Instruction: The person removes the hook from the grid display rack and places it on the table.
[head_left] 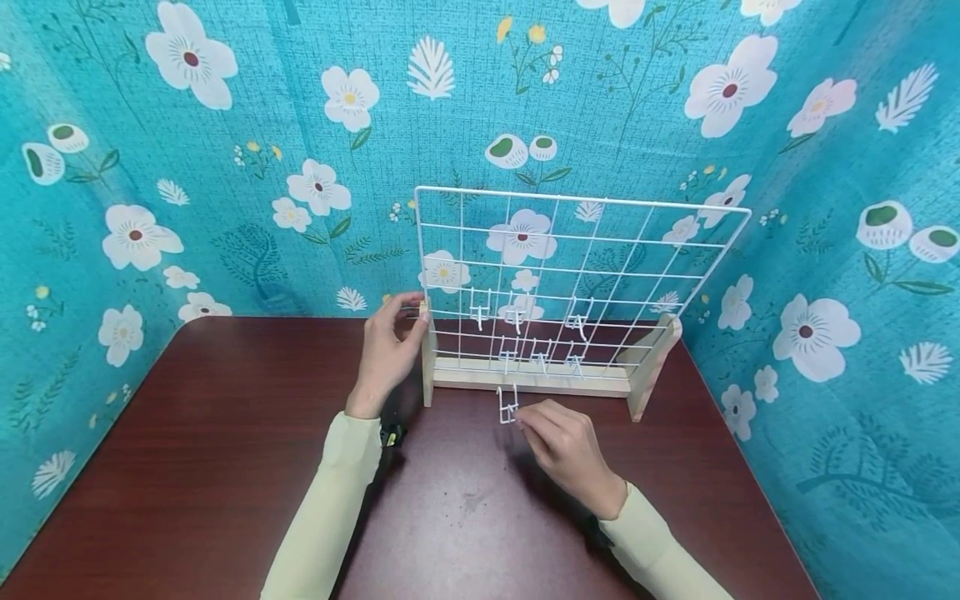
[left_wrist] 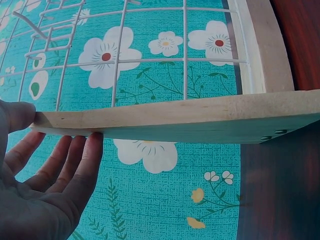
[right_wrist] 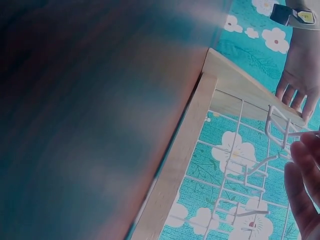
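Note:
A white wire grid [head_left: 585, 199] stands on a wooden base with two side posts. My left hand [head_left: 386, 354] grips the left wooden post [head_left: 428, 358] near its top, thumb on one face and fingers on the other, as the left wrist view shows. In front of the grid's lower part, my right hand [head_left: 566, 446] pinches a white wire hook [head_left: 501, 408] between thumb and fingertips. That hook is off the grid, its bent top ends pointing up. Several similar hooks hang on the grid in an upper row [head_left: 517, 317] and a lower row [head_left: 540, 360].
The wooden crossbar [head_left: 525, 384] joins the posts low down, and the right post [head_left: 654, 367] slants outward in the head view. Under everything lies a dark red-brown table [head_left: 187, 467]. A teal flowered cloth [head_left: 247, 108] hangs behind and at both sides.

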